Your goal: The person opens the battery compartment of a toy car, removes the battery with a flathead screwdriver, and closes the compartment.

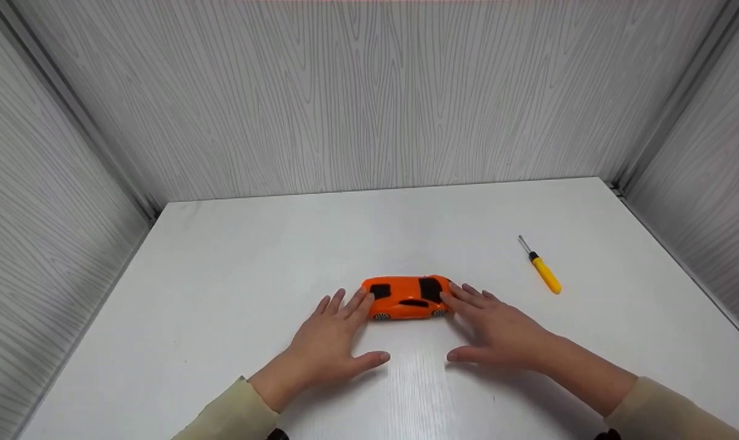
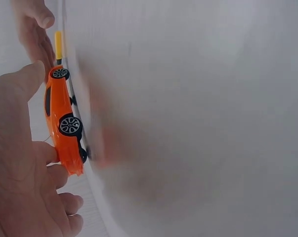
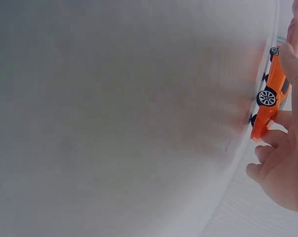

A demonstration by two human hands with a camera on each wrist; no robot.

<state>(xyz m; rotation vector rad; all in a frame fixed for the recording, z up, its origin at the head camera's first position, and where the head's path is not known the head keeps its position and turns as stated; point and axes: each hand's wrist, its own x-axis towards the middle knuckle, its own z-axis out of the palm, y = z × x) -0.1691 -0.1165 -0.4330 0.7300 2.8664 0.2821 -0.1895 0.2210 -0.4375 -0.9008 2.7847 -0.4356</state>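
White tabletop [image 1: 253,244], orange toy car [image 1: 404,293] and yellow-handled screwdriver [image 1: 543,269] atop

From my head, my left hand [image 1: 326,348] and right hand [image 1: 507,336] cover bits of the car [image 1: 406,293] at both ends, and its far side is out of sight. The bottom edge cuts off my sleeves [image 1: 231,412] and the table [image 1: 241,256]. The screwdriver [image 1: 546,275] has a tip too small to read. From my left wrist, the car hides the shaft [image 1: 525,245]; the reflection [image 2: 106,143] is blurred.
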